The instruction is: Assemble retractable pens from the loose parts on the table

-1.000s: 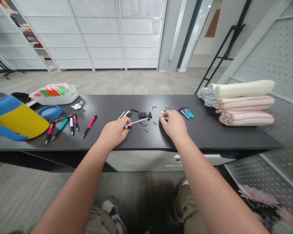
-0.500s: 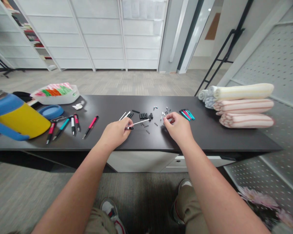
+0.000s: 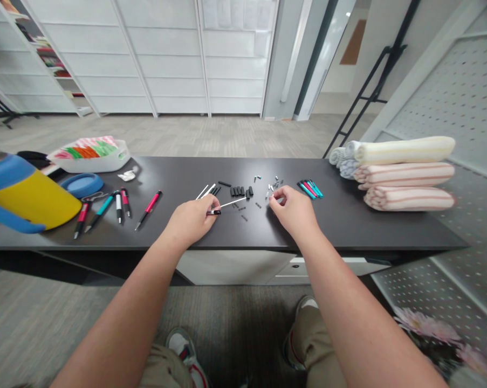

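My left hand (image 3: 194,217) rests on the dark table (image 3: 227,231) with its fingers closed on a pen part with a thin white refill (image 3: 232,202) sticking out to the right. My right hand (image 3: 292,210) lies just right of it, fingertips pinched at a scatter of small metal pen parts (image 3: 274,184); what it pinches is too small to name. Between the hands lie several black pen sleeves (image 3: 240,191) and small springs (image 3: 242,213). More white refills (image 3: 205,191) lie behind my left hand.
Assembled pens (image 3: 119,205) lie at the left, with a red one (image 3: 149,208) apart. Coloured pen barrels (image 3: 309,188) sit right of my right hand. Rolled towels (image 3: 405,172) are stacked at the far right. A yellow and blue jug (image 3: 22,200), blue lid (image 3: 82,184) and white tray (image 3: 90,156) stand left.
My right hand drew back slightly from the small parts and its fingertips closed into a pinch. My left hand has stayed put with the refill.
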